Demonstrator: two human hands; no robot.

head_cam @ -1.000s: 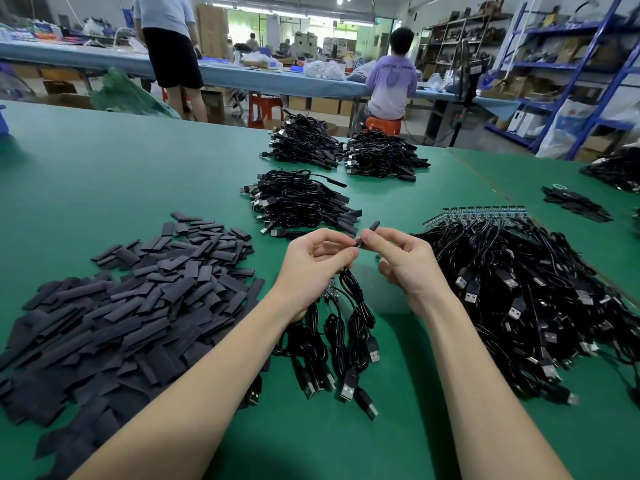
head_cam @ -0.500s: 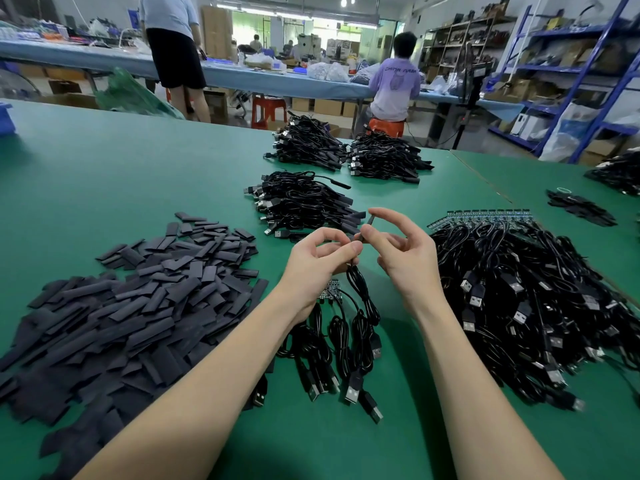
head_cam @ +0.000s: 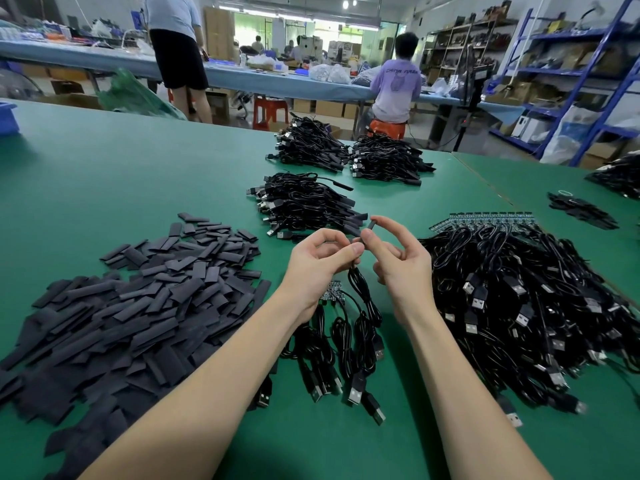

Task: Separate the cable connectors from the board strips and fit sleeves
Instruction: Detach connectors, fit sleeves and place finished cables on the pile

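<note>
Low in the frame, two bare forearms rise from the bottom edge and meet at the centre above the green bench (head_cam: pixel 104 174). At centre, the left hand (head_cam: pixel 318 261) curls its thumb and fingers round the end of a black cable (head_cam: pixel 360 299), which hangs down from the grip in loops. Just right of it, the right hand (head_cam: pixel 398 261) pinches a short black sleeve (head_cam: pixel 367 232) between thumb and forefinger, its other fingers loosely bent. Sleeve and cable end meet between the two hands; whether the sleeve is already over the connector cannot be told, as the fingertips cover the joint.

Beneath the wrists lies a small bunch of USB cables (head_cam: pixel 346 368), with a bit of board strip (head_cam: pixel 332 293) half hidden behind the left wrist. At lower left spreads a large heap of flat black sleeves (head_cam: pixel 138 306), cut off by the frame edge. At right lies a big tangle of cables still joined to board strips (head_cam: pixel 491 220) along its far side.

Further up the bench sit three bundles of sleeved cables (head_cam: pixel 304 206). Beyond, at the top of the frame, one person stands and another sits at a long blue-grey bench (head_cam: pixel 242 77), with blue shelving (head_cam: pixel 588 64) at upper right.
</note>
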